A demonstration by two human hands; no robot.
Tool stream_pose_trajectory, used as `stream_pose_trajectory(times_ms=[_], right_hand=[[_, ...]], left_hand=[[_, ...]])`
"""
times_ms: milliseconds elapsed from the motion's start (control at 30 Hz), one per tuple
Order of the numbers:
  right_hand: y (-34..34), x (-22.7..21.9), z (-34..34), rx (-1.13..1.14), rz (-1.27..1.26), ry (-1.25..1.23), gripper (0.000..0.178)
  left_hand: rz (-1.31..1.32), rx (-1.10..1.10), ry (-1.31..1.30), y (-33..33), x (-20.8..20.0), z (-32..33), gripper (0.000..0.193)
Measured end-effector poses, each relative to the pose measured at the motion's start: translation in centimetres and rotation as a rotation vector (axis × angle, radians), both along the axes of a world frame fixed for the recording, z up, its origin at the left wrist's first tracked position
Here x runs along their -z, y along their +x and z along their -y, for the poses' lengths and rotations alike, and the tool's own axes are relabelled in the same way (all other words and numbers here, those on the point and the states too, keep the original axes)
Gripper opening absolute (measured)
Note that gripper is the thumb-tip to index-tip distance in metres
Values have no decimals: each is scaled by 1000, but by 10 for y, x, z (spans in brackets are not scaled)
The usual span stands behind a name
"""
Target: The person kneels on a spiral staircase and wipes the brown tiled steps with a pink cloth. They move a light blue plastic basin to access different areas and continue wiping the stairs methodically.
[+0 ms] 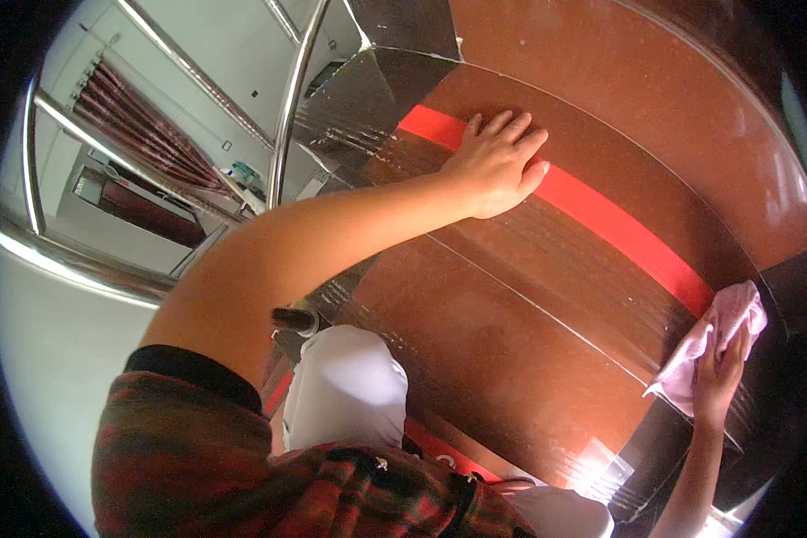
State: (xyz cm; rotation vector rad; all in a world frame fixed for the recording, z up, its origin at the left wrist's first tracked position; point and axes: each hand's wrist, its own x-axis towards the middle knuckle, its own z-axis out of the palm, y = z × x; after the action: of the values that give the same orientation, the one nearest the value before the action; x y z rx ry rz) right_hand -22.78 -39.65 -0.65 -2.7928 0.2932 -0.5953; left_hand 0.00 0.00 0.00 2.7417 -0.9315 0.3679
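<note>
Left hand [500,166] lies across the red strip [614,222], fingers slightly apart; right hand [717,381] is clamped on the pink cloth [735,309] at the strip's right end! Railing [288,117] left, curtain [143,125] beyond; low white mark [446,462] too small to read.

Left hand [495,169] palm-down, fingers [516,126] spread

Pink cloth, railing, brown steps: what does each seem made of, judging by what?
Pink cloth: apparently soft fabric, matte, limply folded.
Railing: polished metal, perhaps steel; bright highlights.
Brown steps: probably glazed tile or polished stone; glossy reflections, pale joints.
</note>
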Motion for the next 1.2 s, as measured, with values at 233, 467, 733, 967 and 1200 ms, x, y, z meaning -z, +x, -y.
stream_pose_trajectory(times_ms=[233,467,733,967,1200], right_hand=[[-24,-9,-6,46,-77,-52,55],[-39,3,2,-22,-108,-54,63],[-38,23,-3,28,-111,-174,71],[-32,18,-14,69,-211,-110,73],[-9,-14,-30,68,-80,-134,50]], left_hand=[[37,47,23,-14,-17,-7,49],[-54,69,57,-12,-27,-8,51],[-163,31,29,-10,-42,-3,53],[-66,206,-404,40,-152,16,46],[105,15,-247,181,-220,67,49]])
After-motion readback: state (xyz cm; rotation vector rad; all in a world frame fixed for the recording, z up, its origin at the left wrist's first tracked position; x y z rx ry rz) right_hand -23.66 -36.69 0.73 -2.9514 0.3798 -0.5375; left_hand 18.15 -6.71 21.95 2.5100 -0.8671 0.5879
